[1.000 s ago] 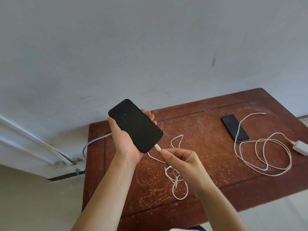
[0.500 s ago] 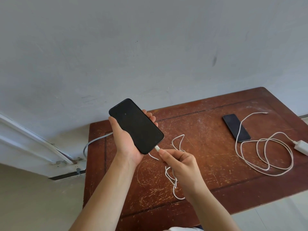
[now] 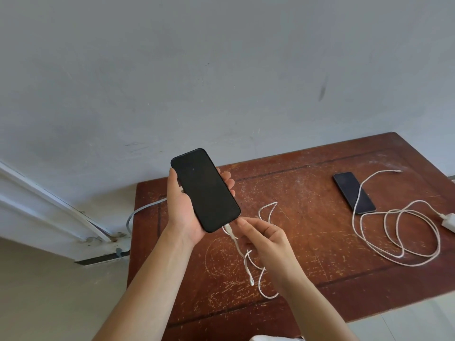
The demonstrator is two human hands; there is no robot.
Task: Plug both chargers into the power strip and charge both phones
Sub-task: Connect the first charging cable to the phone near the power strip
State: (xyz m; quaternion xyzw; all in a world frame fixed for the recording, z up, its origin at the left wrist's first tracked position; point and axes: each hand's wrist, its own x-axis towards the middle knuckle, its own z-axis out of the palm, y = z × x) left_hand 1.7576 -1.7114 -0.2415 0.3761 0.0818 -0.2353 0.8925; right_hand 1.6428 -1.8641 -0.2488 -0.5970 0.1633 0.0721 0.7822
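Your left hand (image 3: 183,212) is wrapped around a black phone (image 3: 205,189), thumb along its left edge and fingertips showing past its right edge, so the phone is lifted above the counter (image 3: 307,217) with its dark screen facing you and its bottom end tilted toward the right. Your right hand (image 3: 264,238) sits just below that bottom end, fingers loosely curled and the thumb and forefinger parted; its fingertips reach toward the phone's lower corner, and you cannot tell from this angle whether they touch the plug. A white connector (image 3: 228,228) stands in the phone's bottom port, and its white cable (image 3: 248,264) drops down to the counter, where it lies in small tangled loops near the front edge and partly under your right wrist.

Well apart to the right, a second dark phone (image 3: 354,192) lies flat on the counter, screen up. A second white cable (image 3: 398,232) crosses over it and spreads in wide loose coils just beside it on the near right; its free tip (image 3: 397,171) rests on the wood at the far side, unconnected. A white charger block (image 3: 449,221) sits at the right edge of the view. A grey cord (image 3: 140,210) curves off the counter's left edge, against the pale wall (image 3: 221,70).
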